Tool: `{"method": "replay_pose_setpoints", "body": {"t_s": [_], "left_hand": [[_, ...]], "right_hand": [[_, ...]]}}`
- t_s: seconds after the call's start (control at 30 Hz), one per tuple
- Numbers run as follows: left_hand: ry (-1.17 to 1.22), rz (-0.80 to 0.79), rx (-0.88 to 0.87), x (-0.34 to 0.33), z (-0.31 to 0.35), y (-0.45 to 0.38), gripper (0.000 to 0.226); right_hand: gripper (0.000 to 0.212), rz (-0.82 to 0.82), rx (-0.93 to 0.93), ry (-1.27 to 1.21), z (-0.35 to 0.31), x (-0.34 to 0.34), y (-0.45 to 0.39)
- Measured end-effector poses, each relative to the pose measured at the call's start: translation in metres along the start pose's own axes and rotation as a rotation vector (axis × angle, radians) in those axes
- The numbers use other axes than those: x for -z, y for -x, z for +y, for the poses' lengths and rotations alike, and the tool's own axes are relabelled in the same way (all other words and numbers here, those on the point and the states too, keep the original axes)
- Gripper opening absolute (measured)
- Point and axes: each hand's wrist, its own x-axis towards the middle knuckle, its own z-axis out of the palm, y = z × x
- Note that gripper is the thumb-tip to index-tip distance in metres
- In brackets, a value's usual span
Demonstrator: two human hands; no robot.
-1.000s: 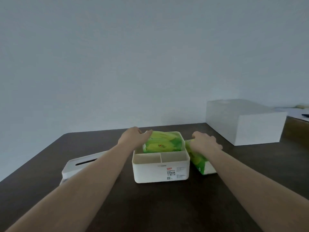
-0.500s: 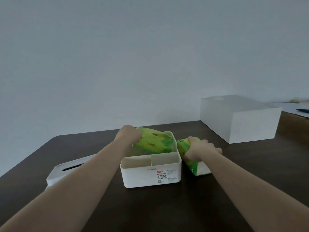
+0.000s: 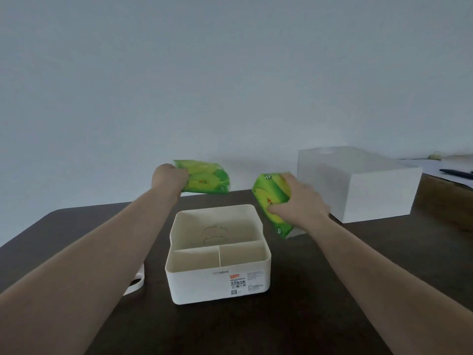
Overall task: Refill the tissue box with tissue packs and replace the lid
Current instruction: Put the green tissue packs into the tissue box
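- Tissue box is sitting open on the dark table, directly below and between both hands; its large rear compartment is showing bare floor with a faint wire ring, and the two small front compartments are also lying empty.
- Left hand is holding the left tissue pack closed in its fingers by the pack's left end, in the air above and just behind the box's far rim.
- Long axis of that pack is running left to right, roughly parallel to the rear compartment's width (a favourable alignment for lowering straight down, in my judgement).
- Right hand is gripping the right tissue pack from the side; this pack is lying tilted, its long axis running diagonally from upper left to lower right, just beside the box's right wall.
- Left hand appears nearer to the opening; the right pack would need rotating before insertion.
- Both packs are looking soft and crinkled, in glossy green and yellow film.
- Lid is showing only as a white edge under the left forearm, left of the box.
- Larger white box is standing well apart at right.
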Motion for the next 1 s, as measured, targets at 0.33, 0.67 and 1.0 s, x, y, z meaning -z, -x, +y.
{"method": "replay_pose_setpoints", "body": {"t_s": [0.33, 0.67, 1.0], "left_hand": [[-0.167, -0.189, 0.109, -0.008, -0.069, -0.032, 0.031], [-0.22, -0.303, 0.19, 0.004, -0.088, -0.029, 0.029], [-0.182, -0.316, 0.203, 0.021, -0.084, -0.01, 0.017]], "right_hand": [[0.091, -0.138, 0.656, 0.037, -0.049, 0.001, -0.001], [0.081, -0.396, 0.833, 0.388, -0.068, -0.032, -0.006], [0.07, -0.484, 0.761, 0.231, -0.059, -0.041, -0.004]]}}
